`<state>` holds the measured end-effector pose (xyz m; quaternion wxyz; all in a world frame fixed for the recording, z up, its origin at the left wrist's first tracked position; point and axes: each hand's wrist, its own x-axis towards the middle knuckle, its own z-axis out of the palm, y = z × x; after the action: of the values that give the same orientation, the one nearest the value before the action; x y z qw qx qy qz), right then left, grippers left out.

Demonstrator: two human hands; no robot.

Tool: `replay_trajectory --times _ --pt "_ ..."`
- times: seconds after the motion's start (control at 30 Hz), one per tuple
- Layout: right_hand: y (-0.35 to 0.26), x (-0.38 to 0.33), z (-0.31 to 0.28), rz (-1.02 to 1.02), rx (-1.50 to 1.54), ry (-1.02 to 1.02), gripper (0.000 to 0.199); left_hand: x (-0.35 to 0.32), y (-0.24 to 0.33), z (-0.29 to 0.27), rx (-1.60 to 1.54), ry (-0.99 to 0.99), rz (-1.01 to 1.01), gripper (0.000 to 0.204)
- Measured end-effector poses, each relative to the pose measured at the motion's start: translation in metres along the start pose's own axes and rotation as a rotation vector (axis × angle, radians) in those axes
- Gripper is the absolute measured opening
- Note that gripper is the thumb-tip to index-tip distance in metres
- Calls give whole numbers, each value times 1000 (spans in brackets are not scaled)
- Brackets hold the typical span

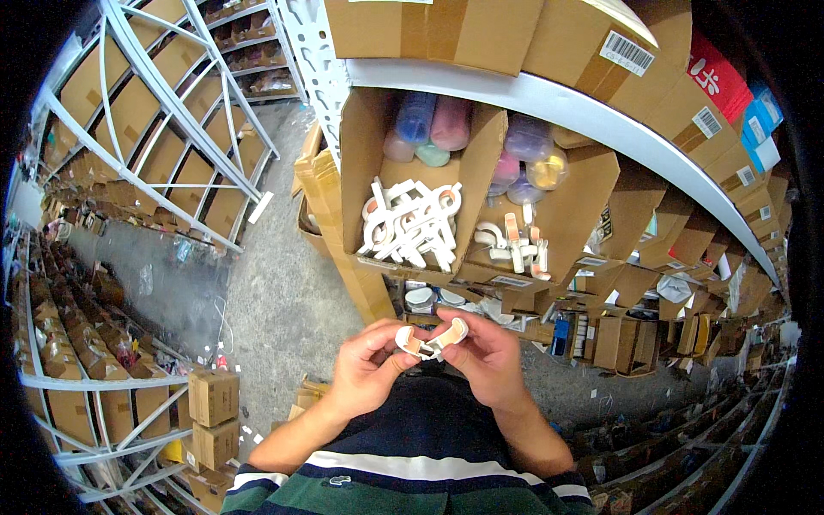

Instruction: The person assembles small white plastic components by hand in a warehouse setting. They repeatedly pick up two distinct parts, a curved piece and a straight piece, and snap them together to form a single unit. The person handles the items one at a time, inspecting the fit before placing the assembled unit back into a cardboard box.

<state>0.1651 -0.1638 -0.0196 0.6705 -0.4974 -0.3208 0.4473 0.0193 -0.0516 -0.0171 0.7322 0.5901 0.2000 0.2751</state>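
Note:
A small white hinged clip [428,348] with curved jaws and peach-coloured inner pads is held in front of my body, its two halves spread apart. My left hand [371,365] pinches one half between thumb and fingers. On the other half, my right hand [482,359] has a similar pinch. Beyond my hands, a cardboard bin [356,206] holds a heap of similar white clips [414,221]. Fewer white clips [518,245] lie in the bin just to its right.
Coloured plastic-wrapped rolls [433,122] lie at the back of the bins. A white shelf beam [549,90] carries cardboard boxes [429,34] above. More open bins [627,339] run off to the right. Metal racks [172,103] and stacked cartons [213,397] stand to the left, across a concrete floor [279,249].

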Motion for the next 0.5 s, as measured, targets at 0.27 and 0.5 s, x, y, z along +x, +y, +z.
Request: replay_trajectory --times 0.27,0.5 --pt "1 -5 4 -95 -285 63 37 -3 1 -5 420 -21 175 21" --pt "-6 -5 10 -139 -417 37 33 -9 -6 -3 520 52 290 20"
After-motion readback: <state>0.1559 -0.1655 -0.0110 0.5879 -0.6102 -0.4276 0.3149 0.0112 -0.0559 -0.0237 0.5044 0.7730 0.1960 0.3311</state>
